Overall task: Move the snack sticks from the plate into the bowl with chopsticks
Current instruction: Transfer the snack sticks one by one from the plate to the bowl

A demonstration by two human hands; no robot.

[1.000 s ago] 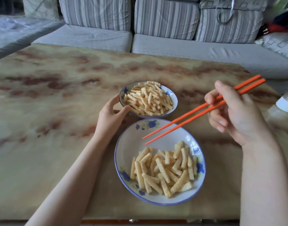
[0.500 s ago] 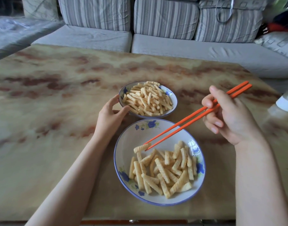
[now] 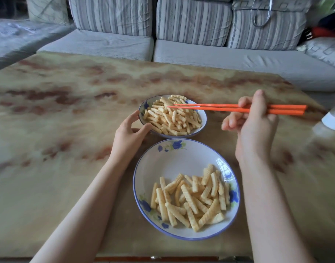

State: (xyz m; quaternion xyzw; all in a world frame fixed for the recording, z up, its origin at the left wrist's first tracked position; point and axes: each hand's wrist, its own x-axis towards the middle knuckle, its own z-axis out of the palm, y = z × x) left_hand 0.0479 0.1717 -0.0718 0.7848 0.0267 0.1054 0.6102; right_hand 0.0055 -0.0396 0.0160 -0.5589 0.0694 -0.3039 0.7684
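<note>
The right hand (image 3: 256, 128) gripped the chopsticks (image 3: 220, 107), whose tips were over the bowl (image 3: 204, 118), touching a stick (image 3: 166, 100); whether they pinched it was unclear. The left hand (image 3: 128, 135) held the bowl's rim. Other sticks (image 3: 191, 198) lay on the plate (image 3: 172, 164).

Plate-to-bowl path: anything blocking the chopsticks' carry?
Nothing visible. The white blue-rimmed plate and the smaller blue-rimmed bowl sit adjacent. The left hand holds the bowl's left rim, beside the route. The orange chopsticks' tips are over the bowl.

Home living room — striped grey sofa (image 3: 191, 21) with cushions, marbled low table (image 3: 58, 111) before it
</note>
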